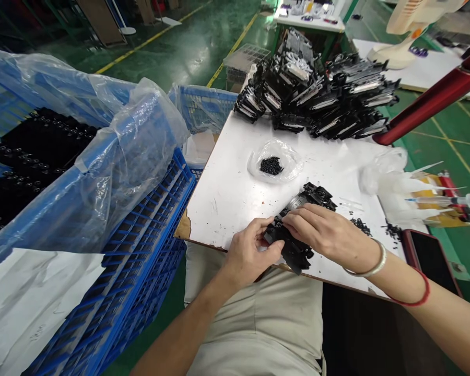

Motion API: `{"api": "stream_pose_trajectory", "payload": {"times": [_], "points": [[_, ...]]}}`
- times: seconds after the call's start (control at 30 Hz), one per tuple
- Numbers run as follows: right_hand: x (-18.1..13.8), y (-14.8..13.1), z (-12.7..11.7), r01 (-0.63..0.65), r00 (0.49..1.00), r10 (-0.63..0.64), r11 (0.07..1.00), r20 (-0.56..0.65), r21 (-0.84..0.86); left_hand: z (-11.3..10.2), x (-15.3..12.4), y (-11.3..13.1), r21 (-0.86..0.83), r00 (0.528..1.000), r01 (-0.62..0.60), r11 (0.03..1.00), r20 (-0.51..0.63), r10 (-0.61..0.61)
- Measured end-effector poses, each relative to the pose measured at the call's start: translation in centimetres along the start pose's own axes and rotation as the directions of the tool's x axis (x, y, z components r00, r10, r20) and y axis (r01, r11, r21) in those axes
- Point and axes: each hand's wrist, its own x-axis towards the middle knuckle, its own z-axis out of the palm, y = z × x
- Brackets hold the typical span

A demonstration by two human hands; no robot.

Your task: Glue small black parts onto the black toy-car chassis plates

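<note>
A black plastic assembly [295, 250] lies at the front edge of the white table, part of it jutting over the edge. My left hand [250, 250] is closed on its left end, thumb on top. My right hand [325, 232] reaches over the middle of the same piece, fingertips pinched down against it; anything between them is hidden. Beyond the piece, an open clear plastic bag [290, 169] holds a heap of small black parts [271, 165]. More tiny black parts [361, 226] lie loose to the right of my right hand.
Black assemblies [317, 89] are piled at the table's [207, 209] back. On the right are a red post [434, 104], white-tipped bottles [399, 185], a syringe [446, 200] and a phone [431, 258]. Blue crates [141, 250] with plastic lining stand left, one holding black parts [39, 146].
</note>
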Motion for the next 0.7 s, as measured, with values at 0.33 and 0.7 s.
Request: {"api": "stream_pose_trajectory", "payload": {"times": [0.33, 0.7], "points": [[-0.2, -0.8, 0.9, 0.025, 1.000, -0.025, 1.000, -0.005, -0.003, -1.0, 2.6, 0.0, -0.037, 0.990, 0.132, 0.991, 0.049, -0.131], [-0.5, -1.4, 0.9, -0.014, 0.997, 0.013, 1.000, -0.074, -0.009, -0.4, 3.7, 0.4, -0.120, 0.979, 0.196, 0.973, 0.086, -0.187]]}}
